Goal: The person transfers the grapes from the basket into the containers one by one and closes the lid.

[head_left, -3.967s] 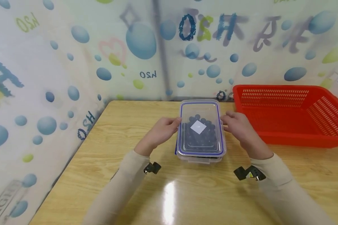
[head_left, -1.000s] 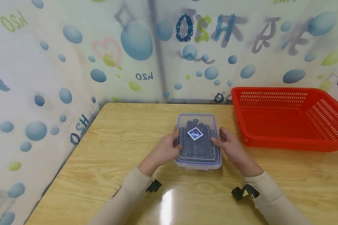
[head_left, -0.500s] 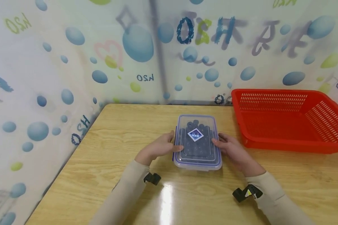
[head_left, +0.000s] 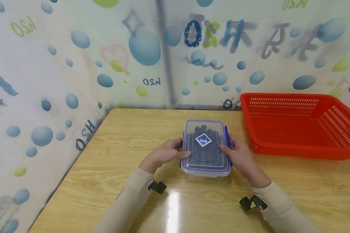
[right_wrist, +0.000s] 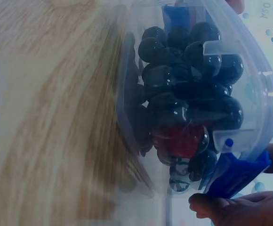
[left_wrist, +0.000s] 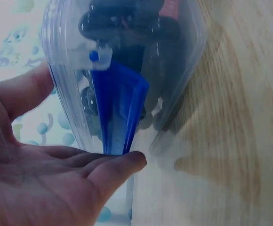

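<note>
A clear lidded food container with a blue seal and a diamond label sits on the wooden table, full of dark round fruit that looks like grapes. My left hand lays its thumb on the lid's left edge. In the left wrist view its fingers touch the end of a blue side latch, which slants outward. On the opposite side, my right hand has its thumb on the lid and its fingers at the right latch, also angled out. Something red shows among the fruit.
A red plastic basket with slotted walls stands at the right, close to the right hand. Behind the wooden table hangs a patterned backdrop with blue and green dots.
Four seconds ago the lid sat unevenly on the container; now it lies in line with it. The hands have come nearer the sides, and the right latch has swung into sight.
</note>
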Demonstrator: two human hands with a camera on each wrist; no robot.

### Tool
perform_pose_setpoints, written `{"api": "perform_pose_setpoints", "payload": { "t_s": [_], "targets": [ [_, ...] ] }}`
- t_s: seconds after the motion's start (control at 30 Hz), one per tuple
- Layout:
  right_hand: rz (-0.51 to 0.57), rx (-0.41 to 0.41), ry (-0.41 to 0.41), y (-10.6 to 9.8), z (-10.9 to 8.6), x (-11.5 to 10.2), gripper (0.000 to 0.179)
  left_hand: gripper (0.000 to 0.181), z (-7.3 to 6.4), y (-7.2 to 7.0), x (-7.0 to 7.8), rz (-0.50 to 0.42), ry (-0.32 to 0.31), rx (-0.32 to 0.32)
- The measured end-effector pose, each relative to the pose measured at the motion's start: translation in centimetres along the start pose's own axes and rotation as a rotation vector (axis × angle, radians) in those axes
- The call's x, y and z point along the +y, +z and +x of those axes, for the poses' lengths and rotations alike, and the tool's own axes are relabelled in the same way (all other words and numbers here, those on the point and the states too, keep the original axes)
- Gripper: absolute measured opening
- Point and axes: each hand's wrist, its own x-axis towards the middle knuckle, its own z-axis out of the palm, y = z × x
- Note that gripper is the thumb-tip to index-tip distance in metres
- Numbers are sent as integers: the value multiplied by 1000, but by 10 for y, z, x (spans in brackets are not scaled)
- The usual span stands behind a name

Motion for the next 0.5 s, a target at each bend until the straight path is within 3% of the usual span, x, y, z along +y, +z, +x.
{"api": "perform_pose_setpoints", "payload": {
  "t_s": [0.3, 0.5],
  "targets": [
    [-58, 30, -41, 3, -1, 2, 67, 75, 1, 1, -2, -5, -20, 33],
    [-293, 98, -94, 7, -2, 0, 60, 73, 1, 0, -3, -6, -20, 20]
  ]
}}
